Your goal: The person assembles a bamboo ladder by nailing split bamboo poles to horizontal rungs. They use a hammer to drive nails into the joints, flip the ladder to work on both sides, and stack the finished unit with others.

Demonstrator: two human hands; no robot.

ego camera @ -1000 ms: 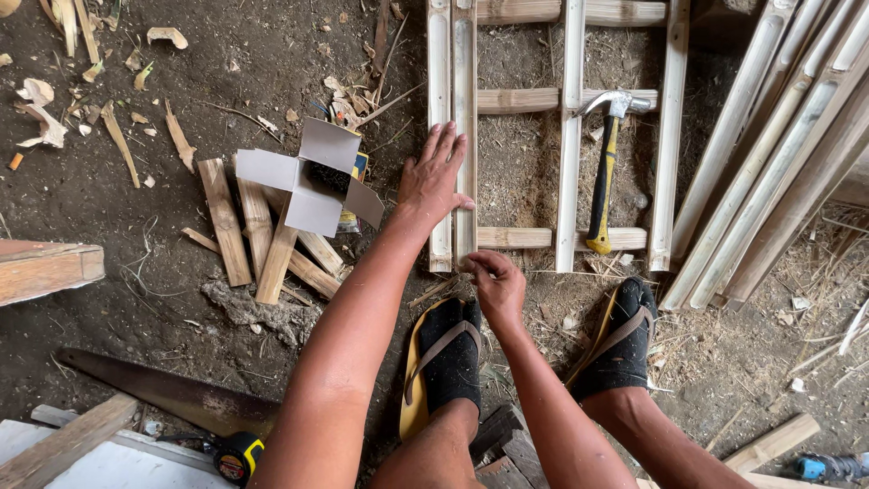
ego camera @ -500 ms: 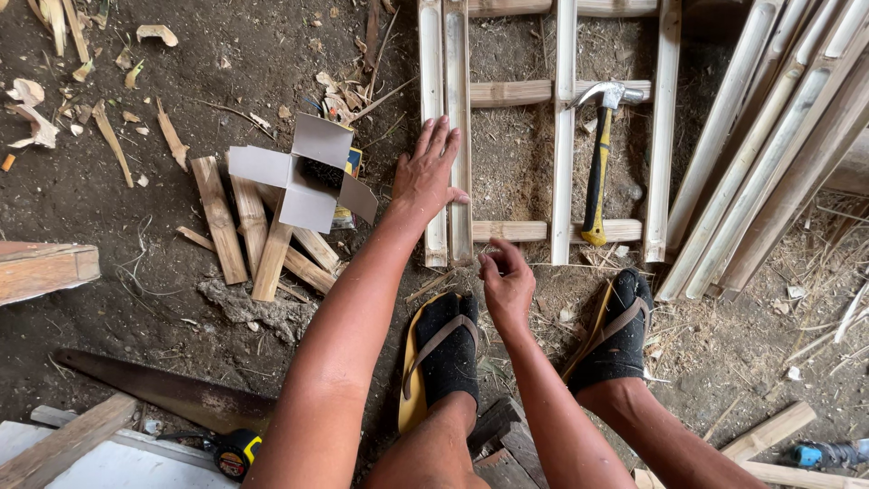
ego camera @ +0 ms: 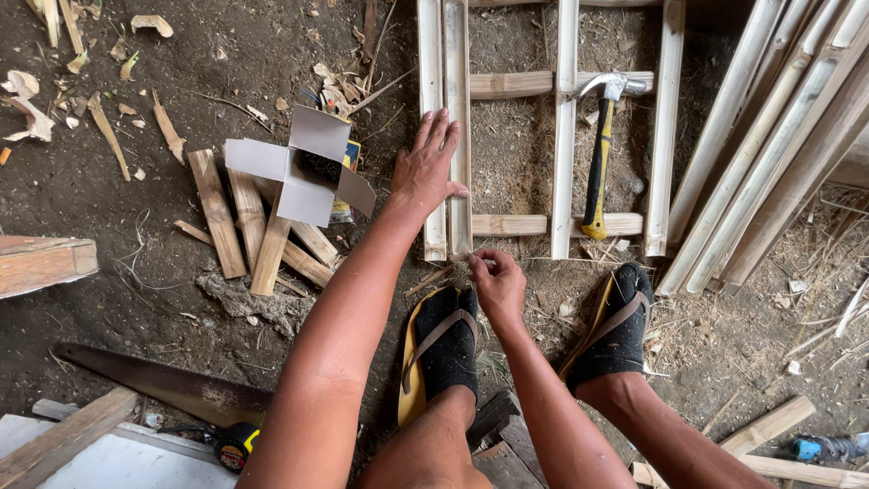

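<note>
two hands (ego camera: 431, 170) (ego camera: 496, 282) at bamboo frame (ego camera: 457, 136), left grip spread, right pinching fibres (ego camera: 463, 269); hammer (ego camera: 599, 154), box (ego camera: 303, 172) nearby

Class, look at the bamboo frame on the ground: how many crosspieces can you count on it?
3 visible: one beside the hammer head, one under the hammer handle's end, and one at the top edge, cut off. More may lie outside the picture.

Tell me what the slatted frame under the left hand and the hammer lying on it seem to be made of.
The frame looks like split bamboo: pale, bare strips with a curved, hollowed face. The left hand presses on one strip. The hammer has a shiny metal claw head and a yellow-and-black handle, probably rubber or plastic.
</note>
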